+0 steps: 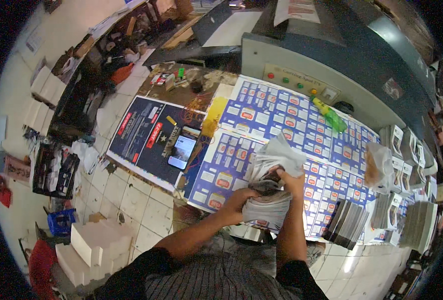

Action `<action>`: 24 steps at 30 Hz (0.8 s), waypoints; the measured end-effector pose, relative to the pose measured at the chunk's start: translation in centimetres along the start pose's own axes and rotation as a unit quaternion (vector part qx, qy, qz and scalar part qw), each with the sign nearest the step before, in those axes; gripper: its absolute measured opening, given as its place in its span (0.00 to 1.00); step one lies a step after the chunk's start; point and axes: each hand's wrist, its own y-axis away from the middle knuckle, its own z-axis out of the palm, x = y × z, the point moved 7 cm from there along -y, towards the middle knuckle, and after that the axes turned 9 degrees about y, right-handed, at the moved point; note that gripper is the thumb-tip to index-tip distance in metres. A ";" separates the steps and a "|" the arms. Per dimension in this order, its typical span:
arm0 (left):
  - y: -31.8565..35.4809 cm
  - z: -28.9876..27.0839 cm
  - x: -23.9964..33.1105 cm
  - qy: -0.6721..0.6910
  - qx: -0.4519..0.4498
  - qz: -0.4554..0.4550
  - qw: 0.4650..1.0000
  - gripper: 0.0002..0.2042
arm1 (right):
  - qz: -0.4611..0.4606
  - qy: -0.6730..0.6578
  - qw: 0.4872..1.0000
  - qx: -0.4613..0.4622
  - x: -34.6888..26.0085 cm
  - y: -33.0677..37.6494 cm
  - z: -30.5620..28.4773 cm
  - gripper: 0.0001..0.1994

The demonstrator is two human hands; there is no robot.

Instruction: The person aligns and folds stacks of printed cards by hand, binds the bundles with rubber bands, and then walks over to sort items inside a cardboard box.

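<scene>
"What are you doing now?"
"From far away, I see my left hand (239, 204) pinching the bent paper stack (267, 211) on its left, near the middle of the frame. My right hand (292, 182) pinches its right. Loosening it looks like the step."
"And the next move?"
"It needs a firm hold, I guess, so nothing slips onto the table (181, 92)."

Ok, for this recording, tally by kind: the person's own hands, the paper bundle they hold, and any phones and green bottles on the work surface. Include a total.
Hands (left hand, right hand): 2
Held paper bundle: 1
Phone: 1
Green bottle: 1
Total: 5
</scene>
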 end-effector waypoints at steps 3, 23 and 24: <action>0.0 -1.0 -1.2 -0.026 -0.021 -0.052 0.998 0.31 | -0.047 0.045 0.998 -0.024 -1.9 1.9 2.3 0.27; 1.9 0.0 1.5 -0.115 0.058 -0.127 0.984 0.16 | -0.007 0.039 0.996 -0.076 -1.2 4.8 3.6 0.25; 1.8 -0.3 1.2 -0.072 0.063 -0.144 0.985 0.16 | -0.008 0.042 0.996 -0.084 -1.2 4.6 4.0 0.25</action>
